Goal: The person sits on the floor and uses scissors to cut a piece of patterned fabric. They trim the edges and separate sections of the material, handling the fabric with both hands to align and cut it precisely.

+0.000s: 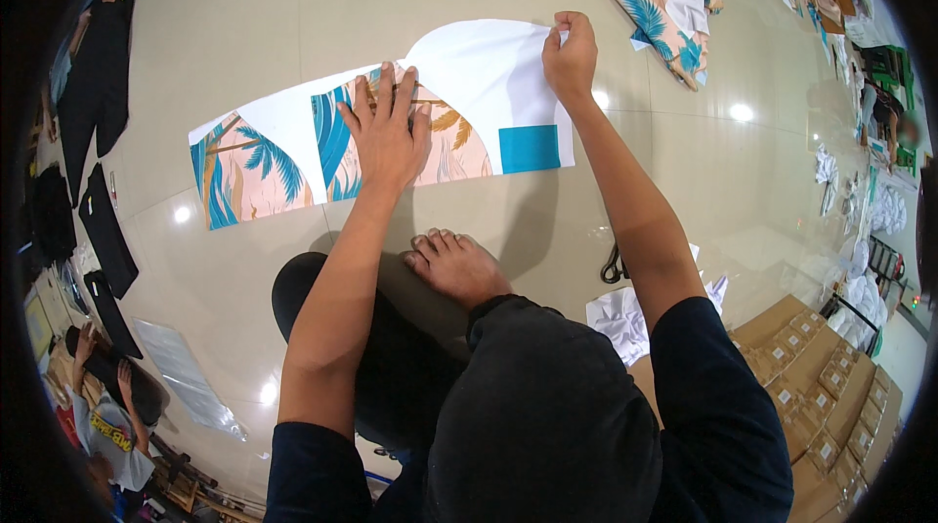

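Observation:
A long sheet of white fabric lies across the tiled floor in front of me. Palm-leaf prints in pink, teal and brown cover parts of it, and a plain teal rectangle sits near its right end. My left hand rests flat on the printed middle, fingers spread. At the far right corner, my right hand pinches the edge of the sheet between thumb and fingers. Some of the print is hidden beneath my left hand.
Black-handled scissors and crumpled white cloth lie by my right arm. More printed fabric is spread at the far right. Black cloth pieces and a clear plastic sheet lie left. Cardboard boxes stand right. Other people work around the edges.

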Available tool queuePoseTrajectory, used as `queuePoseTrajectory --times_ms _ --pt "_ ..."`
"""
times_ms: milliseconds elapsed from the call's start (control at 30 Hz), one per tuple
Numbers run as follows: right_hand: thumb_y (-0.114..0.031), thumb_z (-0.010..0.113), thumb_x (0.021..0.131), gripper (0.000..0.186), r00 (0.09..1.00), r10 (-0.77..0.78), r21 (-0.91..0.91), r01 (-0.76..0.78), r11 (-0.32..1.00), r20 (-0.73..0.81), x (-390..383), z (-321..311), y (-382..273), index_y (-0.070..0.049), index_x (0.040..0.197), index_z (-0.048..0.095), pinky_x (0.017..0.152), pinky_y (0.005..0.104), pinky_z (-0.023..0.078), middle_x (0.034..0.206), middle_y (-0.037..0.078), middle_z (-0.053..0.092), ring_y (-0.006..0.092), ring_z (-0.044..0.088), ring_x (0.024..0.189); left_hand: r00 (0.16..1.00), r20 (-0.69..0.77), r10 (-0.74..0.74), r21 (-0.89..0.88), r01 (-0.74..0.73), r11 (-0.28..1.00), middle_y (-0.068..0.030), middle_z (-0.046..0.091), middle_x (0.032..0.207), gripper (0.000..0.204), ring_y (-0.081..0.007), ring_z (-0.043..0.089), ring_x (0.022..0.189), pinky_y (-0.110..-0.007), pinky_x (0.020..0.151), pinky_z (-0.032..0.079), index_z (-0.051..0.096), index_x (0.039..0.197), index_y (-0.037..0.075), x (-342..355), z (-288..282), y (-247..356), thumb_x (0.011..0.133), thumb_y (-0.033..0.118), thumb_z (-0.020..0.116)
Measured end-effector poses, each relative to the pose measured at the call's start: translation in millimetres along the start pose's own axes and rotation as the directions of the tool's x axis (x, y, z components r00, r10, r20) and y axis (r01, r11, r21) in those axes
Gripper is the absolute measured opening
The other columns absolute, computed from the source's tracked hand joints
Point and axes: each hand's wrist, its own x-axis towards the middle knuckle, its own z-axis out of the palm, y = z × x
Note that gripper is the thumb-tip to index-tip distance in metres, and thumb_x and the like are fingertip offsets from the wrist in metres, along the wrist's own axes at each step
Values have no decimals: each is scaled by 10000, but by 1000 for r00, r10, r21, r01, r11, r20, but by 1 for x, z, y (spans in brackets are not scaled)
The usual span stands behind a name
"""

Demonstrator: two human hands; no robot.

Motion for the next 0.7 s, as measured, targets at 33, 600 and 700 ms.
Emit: queuePoseTrajectory --times_ms 33,600,700 --pt "60 650 946 284 1000 6 -3 -6 1000 1 0 0 -3 -11 1220 631 921 469 560 1177 189 693 367 684 1085 1000 0 2 4 -2 1000 -154 345 1809 633 -531 226 1649 -805 1283 64 485 1698 251 -1 0 -1 1086 380 584" --pt "-354 683 1036 712 812 -318 -107 418 902 489 -126 13 -111 -6 1622 479 1270 706 239 1719 283 380 448 330 1618 999 8 42 76 -42 996 -150 318 1814 680 -493 212 1670 -770 1303 97 400 1742 231 7 -1 -11 1117 465 526" --pt "-457 651 1055 805 829 -217 -237 381 894 515 -138 12 -95 -15 1682 407 1274 757 179 1773 302 284 481 239 1659 999 5 51 112 -51 992 -164 316 1813 671 -485 230 1669 -735 1321 114 395 1745 230 13 -7 -32 1135 485 507"
